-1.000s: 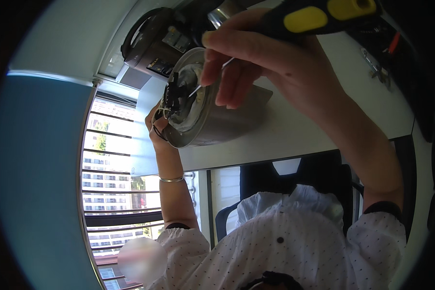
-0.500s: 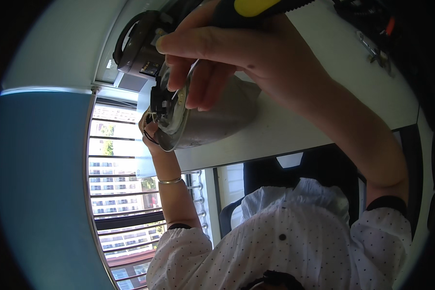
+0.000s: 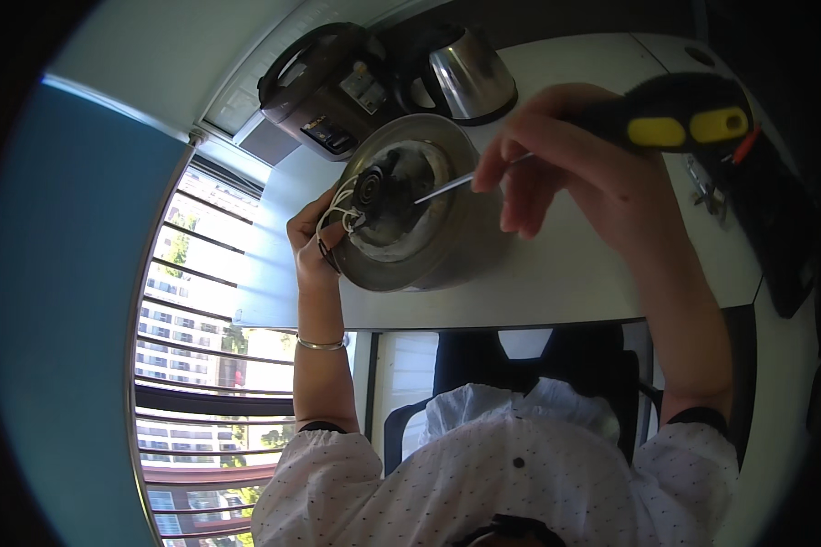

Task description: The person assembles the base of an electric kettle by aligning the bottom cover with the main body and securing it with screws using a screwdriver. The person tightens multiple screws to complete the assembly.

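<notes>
A steel kettle body [image 3: 479,246] lies tilted over the white table, its opened underside facing up. Inside that underside sit a round black connector [image 3: 370,186] and several white wires [image 3: 341,205], within a pale, dirty-looking ring. My left hand [image 3: 314,235] grips the rim at the wire side, its fingers partly hidden behind it. In my right hand [image 3: 575,164] is a screwdriver [image 3: 659,130] with a black and yellow handle. Its thin metal shaft points left, and the tip appears over the underside beside the connector; whether it touches is unclear.
Behind the kettle body stand a dark rice cooker [image 3: 324,91] and another steel kettle [image 3: 470,73]. Small metal parts [image 3: 707,191] and a black tool case [image 3: 766,219] lie at the right of the table [image 3: 556,283]. A window with blinds [image 3: 219,337] is at the left.
The kettle body has turned so its underside shows more fully. My right hand with the screwdriver has moved right and lower in view, uncovering the second kettle.
</notes>
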{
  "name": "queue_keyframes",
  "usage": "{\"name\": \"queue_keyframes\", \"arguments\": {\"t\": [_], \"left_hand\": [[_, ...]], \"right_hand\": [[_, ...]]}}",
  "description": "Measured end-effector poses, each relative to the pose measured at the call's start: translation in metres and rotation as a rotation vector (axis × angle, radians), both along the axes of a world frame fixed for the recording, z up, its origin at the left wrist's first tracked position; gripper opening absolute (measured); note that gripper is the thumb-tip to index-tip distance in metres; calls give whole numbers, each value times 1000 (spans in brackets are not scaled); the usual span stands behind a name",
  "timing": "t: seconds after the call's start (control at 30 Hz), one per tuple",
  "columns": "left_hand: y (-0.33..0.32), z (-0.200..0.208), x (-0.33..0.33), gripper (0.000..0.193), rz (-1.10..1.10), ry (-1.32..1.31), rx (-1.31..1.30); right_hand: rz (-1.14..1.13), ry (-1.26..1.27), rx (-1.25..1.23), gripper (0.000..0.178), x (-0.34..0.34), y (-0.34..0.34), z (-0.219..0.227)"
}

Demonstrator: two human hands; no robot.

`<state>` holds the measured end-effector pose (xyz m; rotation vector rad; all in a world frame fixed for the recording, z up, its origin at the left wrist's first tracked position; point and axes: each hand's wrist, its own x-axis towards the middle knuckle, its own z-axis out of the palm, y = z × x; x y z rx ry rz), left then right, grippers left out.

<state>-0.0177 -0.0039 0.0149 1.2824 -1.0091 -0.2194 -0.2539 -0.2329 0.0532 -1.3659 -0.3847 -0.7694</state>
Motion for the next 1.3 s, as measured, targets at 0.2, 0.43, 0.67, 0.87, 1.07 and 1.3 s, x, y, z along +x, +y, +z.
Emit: {"name": "queue_keyframes", "arguments": {"t": [0.2,0.43,0.67,0.87,1.07,1.3], "left_hand": [[1,1,-9,60,75,-39,49],[10,-8,-9,58,78,-47,39],[12,-5,-23,53,178,-78,23],[13,-19,-30,48,369,-266,-64],[1,-30,-28,50,588,-635,-96],[-13,-45,-28,52,524,-874,-249]], "right_hand": [[2,-102,82,26,-19,-21,5],[-23,-120,261,27,-40,-23,-9],[-432,-30,34,19,-49,-30,-42],[-506,82,69,20,-52,-23,-71],[-582,149,62,12,-25,-1,-72],[-604,151,-192,30,22,10,-85]]}}
